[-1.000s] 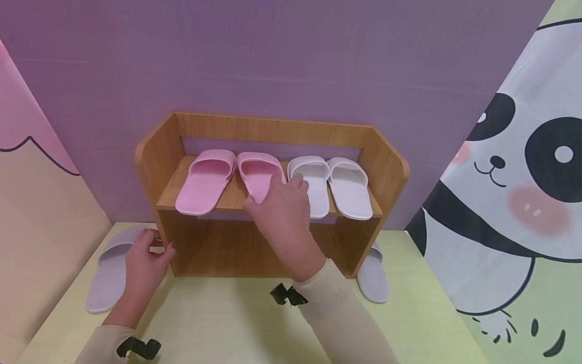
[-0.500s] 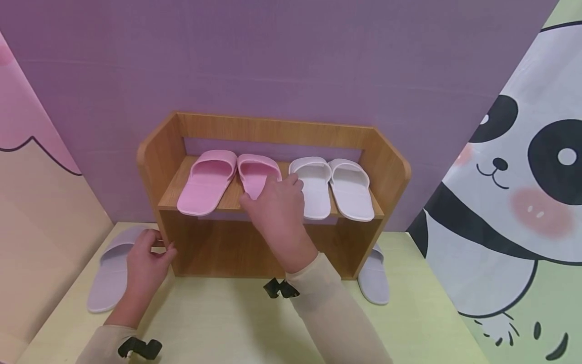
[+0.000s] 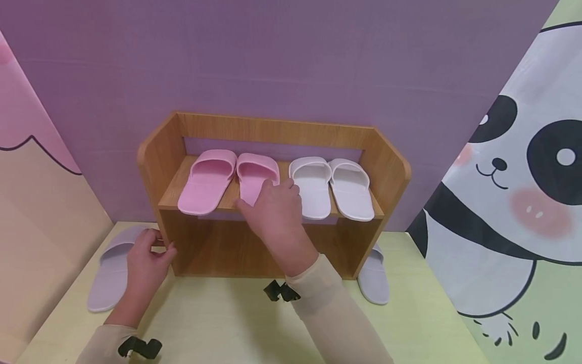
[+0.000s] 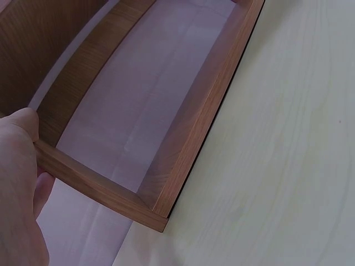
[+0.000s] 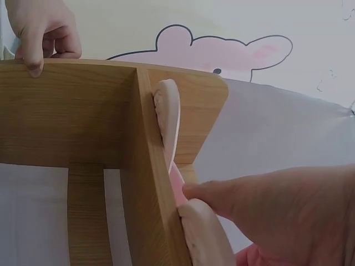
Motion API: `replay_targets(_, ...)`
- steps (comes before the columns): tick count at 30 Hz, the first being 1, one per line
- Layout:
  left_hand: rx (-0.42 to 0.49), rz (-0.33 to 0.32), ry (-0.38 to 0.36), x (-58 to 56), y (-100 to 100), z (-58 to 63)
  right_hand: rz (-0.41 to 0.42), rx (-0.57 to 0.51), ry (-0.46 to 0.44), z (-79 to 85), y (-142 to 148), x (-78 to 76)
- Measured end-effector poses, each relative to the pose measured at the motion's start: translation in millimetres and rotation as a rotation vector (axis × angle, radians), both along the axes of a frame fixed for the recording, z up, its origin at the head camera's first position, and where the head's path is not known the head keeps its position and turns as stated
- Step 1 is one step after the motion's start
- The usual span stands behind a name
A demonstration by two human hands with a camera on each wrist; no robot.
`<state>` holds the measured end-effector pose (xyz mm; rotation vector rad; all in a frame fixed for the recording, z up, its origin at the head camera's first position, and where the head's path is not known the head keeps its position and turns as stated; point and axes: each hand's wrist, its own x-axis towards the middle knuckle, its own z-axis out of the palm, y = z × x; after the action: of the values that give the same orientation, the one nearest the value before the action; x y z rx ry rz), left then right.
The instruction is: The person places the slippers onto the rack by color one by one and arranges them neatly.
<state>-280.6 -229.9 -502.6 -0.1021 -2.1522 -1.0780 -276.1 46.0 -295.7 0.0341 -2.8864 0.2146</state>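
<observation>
My left hand (image 3: 146, 265) grips the front edge of the left side panel of a wooden shoe rack (image 3: 273, 127); in the left wrist view the thumb lies on the panel's inner side. On the upper shelf, my right hand (image 3: 278, 222) holds the toe end of the right-hand pink slipper (image 3: 256, 174), its thumb along the left edge and its fingers on the other side, partly hiding it. Beside it stands the other pink slipper (image 3: 206, 184). A white slipper (image 3: 313, 189) sits just right of my fingers, with a second white slipper (image 3: 350, 189) next to it.
A pale lilac slipper (image 3: 108, 275) lies on the table (image 3: 213, 318) left of the rack, partly behind my left hand. Another lilac slipper (image 3: 374, 280) lies right of the rack. A purple backdrop (image 3: 282, 60) stands behind, and a panda panel (image 3: 514, 167) at the right.
The right-hand pink slipper has shifted a little left and straightened beside its pair. My right hand has moved slightly left and toward me with it. The left hand keeps its place.
</observation>
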Motion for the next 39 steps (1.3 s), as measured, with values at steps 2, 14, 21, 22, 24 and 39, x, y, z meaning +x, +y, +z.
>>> replay_targets(2, -0.002, 0.002, -0.001, -0.1, -0.2, 0.2, 0.016, 0.000, -0.009, 0.2, 0.1, 1.5)
replay_targets(14, 0.013, -0.008, 0.042, -2.4, 0.1, -0.5, 0.089, -0.011, 0.035, -2.8, 1.0, 8.4)
replay_targets(21, 0.029, -0.017, 0.026, -1.6, 0.4, -0.3, 0.097, 0.007, 0.026, -4.2, 0.1, 8.5)
replay_targets(22, 0.030, -0.017, 0.026, -1.2, 0.4, -0.3, 0.097, 0.008, 0.024, -4.4, 0.0, 8.6)
replay_targets(24, 0.028, -0.017, 0.029, -0.5, 0.4, -0.1, 0.099, 0.003, 0.026, -5.4, -0.1, 8.3)
replay_targets(39, 0.004, 0.002, 0.032, 0.0, 0.6, 0.6, 0.108, -0.119, 0.090, -14.3, 5.9, 10.5)
